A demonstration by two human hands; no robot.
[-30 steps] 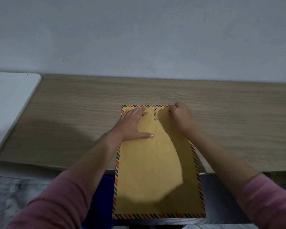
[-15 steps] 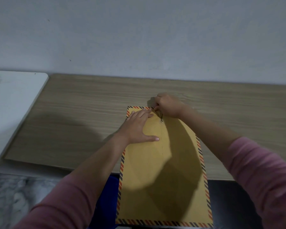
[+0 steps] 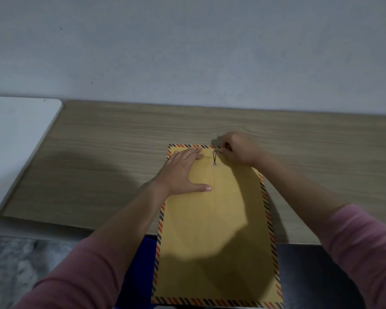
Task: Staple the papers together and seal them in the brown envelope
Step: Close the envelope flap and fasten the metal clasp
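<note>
A brown envelope (image 3: 214, 237) with a red-and-dark striped border lies lengthwise on the wooden table (image 3: 112, 166), its near end hanging over the table's front edge. My left hand (image 3: 184, 172) presses flat on its upper left part, fingers spread. My right hand (image 3: 239, 149) is at the envelope's top edge, fingers pinched on the thin string beside the metal clasp (image 3: 214, 157). No papers or stapler are visible.
A white surface (image 3: 16, 134) adjoins the table on the left. A grey wall runs behind the table. Below the front edge are something blue (image 3: 140, 270) and a marbled floor (image 3: 11, 268).
My right hand has shifted around the clasp at the envelope's top edge, first to its left, now back to its right. My left hand stays pressed flat on the envelope.
</note>
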